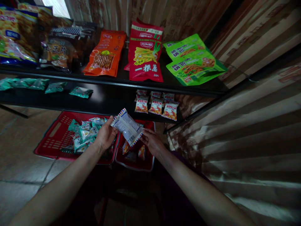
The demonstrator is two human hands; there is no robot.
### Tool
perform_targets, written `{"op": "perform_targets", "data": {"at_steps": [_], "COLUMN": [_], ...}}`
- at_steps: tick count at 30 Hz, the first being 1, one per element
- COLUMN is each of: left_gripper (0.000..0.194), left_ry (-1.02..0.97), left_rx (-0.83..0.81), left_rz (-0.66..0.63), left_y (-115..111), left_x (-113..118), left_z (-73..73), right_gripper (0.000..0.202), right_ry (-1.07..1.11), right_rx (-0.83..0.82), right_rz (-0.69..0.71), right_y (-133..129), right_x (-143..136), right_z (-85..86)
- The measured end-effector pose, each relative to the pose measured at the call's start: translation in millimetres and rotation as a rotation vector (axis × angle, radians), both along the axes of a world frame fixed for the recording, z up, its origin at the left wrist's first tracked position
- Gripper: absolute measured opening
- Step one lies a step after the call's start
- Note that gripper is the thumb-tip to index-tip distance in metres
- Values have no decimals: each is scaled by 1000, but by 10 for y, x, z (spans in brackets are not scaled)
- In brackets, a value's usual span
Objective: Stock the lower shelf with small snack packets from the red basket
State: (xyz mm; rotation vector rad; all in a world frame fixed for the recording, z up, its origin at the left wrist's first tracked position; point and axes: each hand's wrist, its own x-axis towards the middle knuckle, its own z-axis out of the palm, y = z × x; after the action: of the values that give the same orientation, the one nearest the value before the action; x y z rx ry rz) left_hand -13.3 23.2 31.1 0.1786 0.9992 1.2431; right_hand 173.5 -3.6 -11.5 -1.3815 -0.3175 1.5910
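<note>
Between my two hands is a small snack bag [128, 127], its printed back with a barcode facing up. My left hand [107, 134] pinches its upper left corner, and my right hand [151, 141] grips the lower right end. Under it stands a red basket [136, 166] holding a few orange-and-white snack bags [141, 153]. To the left, a larger red basket [50, 138] contains several teal snack packets [86, 133]. On the lower shelf, just beyond my right hand, similar orange-and-white bags [155, 105] sit in short rows.
A black upper shelf [113, 78] carries orange bags [107, 53], red bags [146, 53], green bags [194, 61] and brown bags [61, 50]. Teal packets [81, 92] line the lower shelf [105, 99] at left. A pleated curtain [246, 144] hangs at right; floor tiles [21, 163] show at left.
</note>
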Motion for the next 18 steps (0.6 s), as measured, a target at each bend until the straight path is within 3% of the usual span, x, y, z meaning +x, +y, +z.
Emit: {"op": "perform_targets", "data": {"at_steps": [4, 11, 18], "left_gripper": [24, 17, 16], "left_ry": [-35, 164, 109], "left_rx": [-15, -72, -24], "left_rz": [9, 63, 77], "left_y": [-6, 3, 25], "left_x": [29, 23, -19], "left_z": [-5, -144, -135], "right_gripper": [13, 12, 22], "right_ry": [37, 13, -43], "right_rx": [-7, 22, 126], "right_rz": [-12, 1, 53], "right_y": [2, -1, 13], "right_x": [7, -14, 8], "right_z": [-29, -36, -14]}}
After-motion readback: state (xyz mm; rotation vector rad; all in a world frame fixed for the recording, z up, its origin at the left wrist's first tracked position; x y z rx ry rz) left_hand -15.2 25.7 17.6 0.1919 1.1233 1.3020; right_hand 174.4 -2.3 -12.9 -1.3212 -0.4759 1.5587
